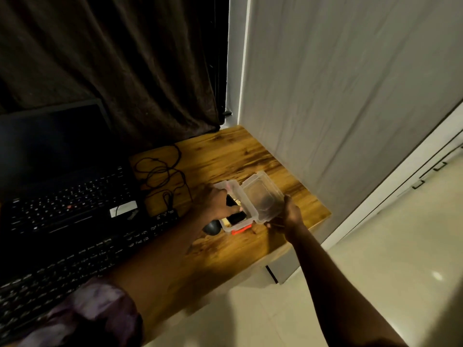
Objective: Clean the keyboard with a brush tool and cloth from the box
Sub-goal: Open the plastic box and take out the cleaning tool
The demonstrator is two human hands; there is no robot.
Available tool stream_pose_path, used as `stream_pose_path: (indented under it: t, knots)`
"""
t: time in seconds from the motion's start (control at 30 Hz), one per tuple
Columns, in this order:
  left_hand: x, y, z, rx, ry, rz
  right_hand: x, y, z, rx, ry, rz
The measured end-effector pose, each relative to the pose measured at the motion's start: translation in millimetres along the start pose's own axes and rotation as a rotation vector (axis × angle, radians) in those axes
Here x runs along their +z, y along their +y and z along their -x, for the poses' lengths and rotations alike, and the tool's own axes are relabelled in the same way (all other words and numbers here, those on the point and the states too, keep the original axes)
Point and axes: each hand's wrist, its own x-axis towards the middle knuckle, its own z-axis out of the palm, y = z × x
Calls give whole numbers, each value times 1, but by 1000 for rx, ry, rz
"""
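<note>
The box (226,227) ran lengthwise away from the person, latch (240,230) nearest. The right hand (292,214) gripped its open lid (260,196); the left hand (218,204) reached inside, grip unclear. A wooden table (225,156) stood before a dark curtain (125,58).

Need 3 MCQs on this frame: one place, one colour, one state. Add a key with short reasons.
1. Relative to the keyboard, the box sits: A) left B) right C) on top
2. The box's latch is: A) red B) blue C) green
3. The lid is: A) latched shut B) open, gripped by the right hand C) open, with no hand on it

Key:
1 B: the box is on the desk, past the keyboard's right end.
2 A: the clip on the box's front wall is red.
3 B: the lid is tilted back, with the right hand gripping its edge.
</note>
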Motion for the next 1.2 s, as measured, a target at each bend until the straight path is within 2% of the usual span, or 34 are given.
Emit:
stream_pose_path:
  t: [0.17, 0.37, 0.43, 0.6, 0.77, 0.87, 0.97, 1.07, 1.2]
  knots:
    - [-1, 5, -7, -62, -63, 47, -3, 9, -12, -156, 273, 396]
    - [1, 8, -4, -94, -36, 131, -7, 12, -13, -224, 368, 856]
    - [2, 9, -2, -107, -39, 175, -10, 11, -8, -302, 427, 904]
    - [0, 11, 2, -132, -26, 255, -4, 11, 9, -526, 480, 793]
    - [0, 12, 4, -117, -9, 397, 10, 12, 19, -627, 412, 696]
    - [-9, 13, 9, -130, 59, 515, 16, 11, 24, -658, 373, 670]
    - [-26, 10, 16, -104, 144, 617, 25, 7, 29, -767, 290, 603]
    - [-44, 3, 27, -68, 145, 777, 40, -1, 40, -842, 102, 515]
    - [-57, -9, 49, -46, 91, 1027, 69, -8, 60, -686, -278, 341]
